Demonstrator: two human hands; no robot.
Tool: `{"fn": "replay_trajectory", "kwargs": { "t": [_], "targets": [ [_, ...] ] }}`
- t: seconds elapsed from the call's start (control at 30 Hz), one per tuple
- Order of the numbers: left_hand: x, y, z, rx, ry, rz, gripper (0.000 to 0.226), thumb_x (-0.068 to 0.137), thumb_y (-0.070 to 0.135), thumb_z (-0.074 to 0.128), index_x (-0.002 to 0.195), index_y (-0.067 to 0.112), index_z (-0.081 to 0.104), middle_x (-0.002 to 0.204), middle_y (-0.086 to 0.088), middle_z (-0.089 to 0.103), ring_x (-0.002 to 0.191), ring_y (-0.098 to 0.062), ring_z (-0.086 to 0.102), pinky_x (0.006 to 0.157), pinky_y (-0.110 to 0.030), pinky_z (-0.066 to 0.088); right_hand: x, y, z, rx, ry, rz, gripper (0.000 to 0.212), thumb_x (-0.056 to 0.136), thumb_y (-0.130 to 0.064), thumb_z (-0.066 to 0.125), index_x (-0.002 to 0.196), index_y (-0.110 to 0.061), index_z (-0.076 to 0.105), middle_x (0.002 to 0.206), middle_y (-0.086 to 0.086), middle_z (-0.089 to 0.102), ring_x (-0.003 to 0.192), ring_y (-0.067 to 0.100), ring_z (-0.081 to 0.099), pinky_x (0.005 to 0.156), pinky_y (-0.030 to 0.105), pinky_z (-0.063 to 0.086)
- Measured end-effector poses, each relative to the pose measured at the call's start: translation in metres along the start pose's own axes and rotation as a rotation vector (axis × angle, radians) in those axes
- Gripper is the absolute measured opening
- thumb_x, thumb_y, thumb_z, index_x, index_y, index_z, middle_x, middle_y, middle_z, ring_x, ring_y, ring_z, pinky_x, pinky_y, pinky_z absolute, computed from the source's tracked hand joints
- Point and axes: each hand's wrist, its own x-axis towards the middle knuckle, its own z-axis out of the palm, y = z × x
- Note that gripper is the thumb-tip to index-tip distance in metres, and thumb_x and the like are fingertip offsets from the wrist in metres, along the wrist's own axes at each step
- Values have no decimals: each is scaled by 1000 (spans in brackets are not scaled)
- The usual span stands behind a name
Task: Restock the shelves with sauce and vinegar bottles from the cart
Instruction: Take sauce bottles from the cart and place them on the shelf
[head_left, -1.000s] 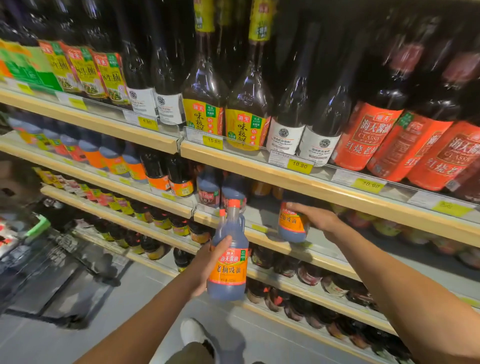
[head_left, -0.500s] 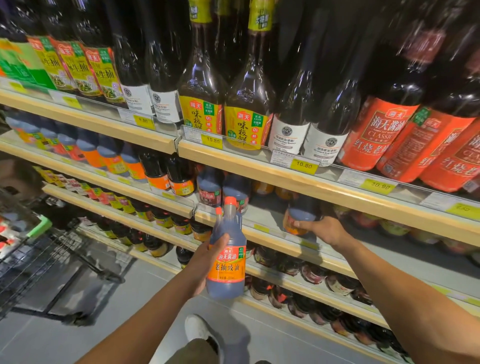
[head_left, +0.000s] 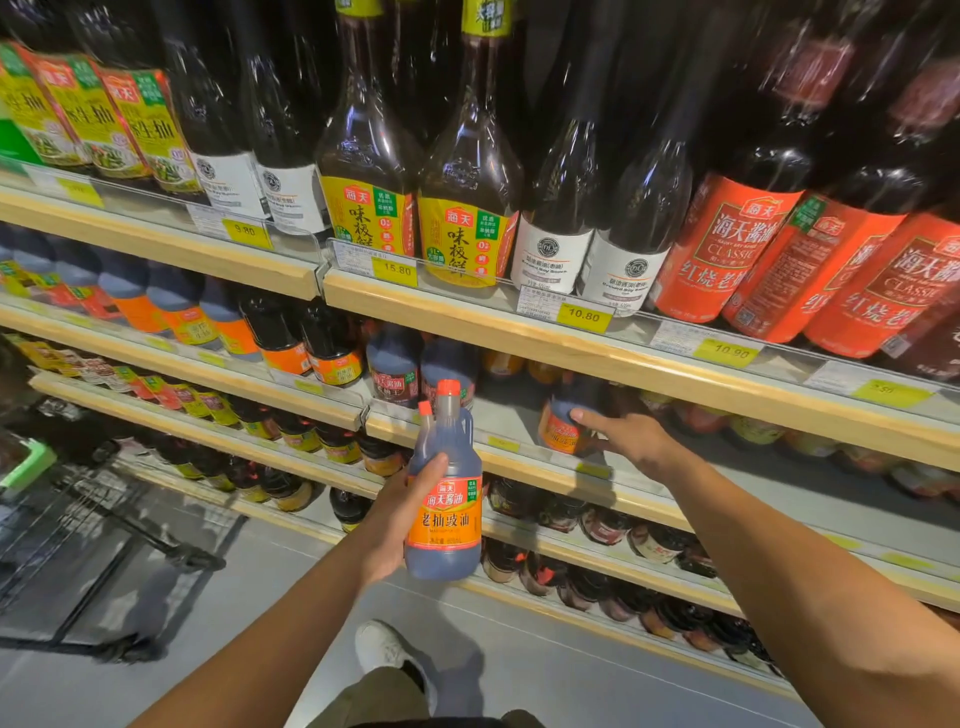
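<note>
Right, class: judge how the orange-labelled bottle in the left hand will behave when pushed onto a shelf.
The orange-labelled bottle looks full of dark sauce, so probably heavy for its size. Tall and narrowing towards its red cap, it may tip if pushed high up. Its glossy body could be slippery; the left hand wraps round it.

glossy plastic bottle (head_left: 444, 512), pale wood shelf edge (head_left: 597, 358), wire cart (head_left: 78, 530)

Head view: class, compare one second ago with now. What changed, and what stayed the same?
The right hand pushed its bottle from the front of the shelf deeper in, then loosened its grip; now straight fingers only touch it. The left hand holds the second bottle upright, as before.
</note>
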Motion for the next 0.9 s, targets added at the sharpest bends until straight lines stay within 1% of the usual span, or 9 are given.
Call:
{"fn": "replay_trajectory", "kwargs": {
  "t": [0.13, 0.27, 0.37, 0.47, 0.53, 0.63, 0.67, 0.77, 0.9],
  "targets": [
    [3, -2, -6, -20, 21, -10, 65, 84, 53, 69, 137, 17, 57, 120, -16, 73, 110, -35, 72, 96, -53, 57, 2, -3, 4, 0, -23, 14, 30, 89, -35, 76, 94, -8, 65, 103, 16, 74, 95, 30, 75, 90, 31, 54],
    [3, -1, -12, -21, 38, -13, 60, 84, 49, 65, 135, 18, 58, 118, -14, 75, 107, -32, 73, 92, -48, 59, 7, -9, 13, -4, -72, 47, 45, 87, -40, 76, 108, 0, 69, 105, 15, 76, 97, 25, 75, 98, 33, 51],
    [3, 1, -18, -13, 51, -19, 63, 82, 50, 65, 136, 20, 57, 118, -13, 75, 107, -31, 73, 93, -48, 58, 11, -16, 24, -6, -124, 58, 41, 86, -41, 76, 105, -5, 69, 107, 12, 76, 101, 24, 74, 108, 38, 48],
    [1, 3, -24, -5, 77, -12, 63, 81, 52, 65, 136, 22, 57, 117, -11, 75, 107, -30, 73, 94, -48, 58, 10, -27, 37, -19, -160, 47, 34, 90, -39, 72, 104, -8, 67, 112, 12, 74, 101, 19, 71, 109, 34, 46],
    [0, 4, -28, 3, 93, -14, 63, 82, 55, 68, 135, 23, 58, 118, -11, 75, 109, -30, 73, 100, -52, 55, 13, -31, 45, -47, -189, 37, 44, 88, -45, 72, 111, -7, 69, 115, 11, 74, 105, 19, 70, 113, 36, 43],
    [-1, 6, -36, 7, 120, -24, 68, 81, 61, 72, 134, 21, 59, 118, -12, 75, 110, -32, 72, 103, -57, 52, 23, -32, 56, -82, -254, 19, 72, 72, -63, 76, 119, -9, 70, 114, 7, 76, 112, 21, 69, 117, 42, 38],
    [-1, 6, -38, 6, 129, -26, 68, 81, 61, 73, 134, 19, 60, 118, -13, 75, 110, -32, 72, 103, -57, 52, 27, -33, 59, -96, -268, 22, 72, 73, -64, 75, 120, -10, 70, 114, 6, 76, 114, 21, 68, 118, 43, 37],
    [-2, 9, -42, -2, 148, -12, 69, 79, 57, 68, 134, 16, 59, 117, -13, 75, 108, -32, 73, 100, -55, 54, 29, -40, 70, -117, -291, 27, 53, 89, -57, 66, 121, -15, 68, 118, 6, 74, 117, 20, 66, 121, 44, 31],
    [0, 11, -43, -5, 143, -4, 74, 77, 61, 71, 136, 18, 58, 119, -12, 75, 109, -32, 73, 101, -55, 54, 20, -48, 75, -87, -305, 33, 36, 93, -52, 64, 106, -20, 69, 122, 9, 72, 106, 15, 67, 121, 41, 31]
  ]
}}
